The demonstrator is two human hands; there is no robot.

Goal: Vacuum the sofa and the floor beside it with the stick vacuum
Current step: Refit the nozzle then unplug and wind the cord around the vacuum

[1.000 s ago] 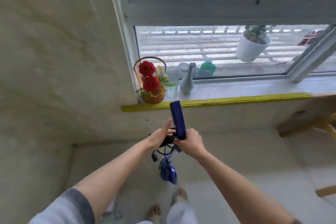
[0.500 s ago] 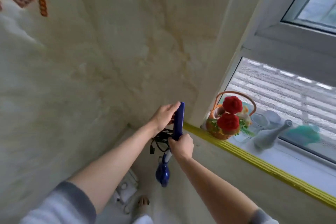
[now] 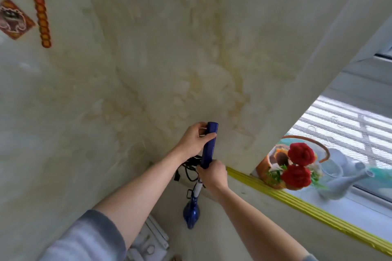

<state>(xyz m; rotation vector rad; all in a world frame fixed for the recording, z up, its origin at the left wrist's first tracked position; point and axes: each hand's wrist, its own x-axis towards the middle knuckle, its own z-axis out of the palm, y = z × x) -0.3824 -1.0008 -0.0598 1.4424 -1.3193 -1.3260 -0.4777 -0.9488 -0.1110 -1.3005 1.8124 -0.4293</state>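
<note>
- Blue stick vacuum [image 3: 209, 144] is gripped by left hand [image 3: 194, 139] at top, right hand [image 3: 212, 174] lower down.
- Black cord [image 3: 186, 168], dangling at 9 o'clock of the shaft, could be snagged, likely tripping the person.

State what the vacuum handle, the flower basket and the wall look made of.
Vacuum handle: smooth dark-blue plastic, going by its even sheen. Flower basket: woven wicker or rattan, brown strands and hoop handle. Wall: glossy marble-look tile or panel, with cream veining.
</note>
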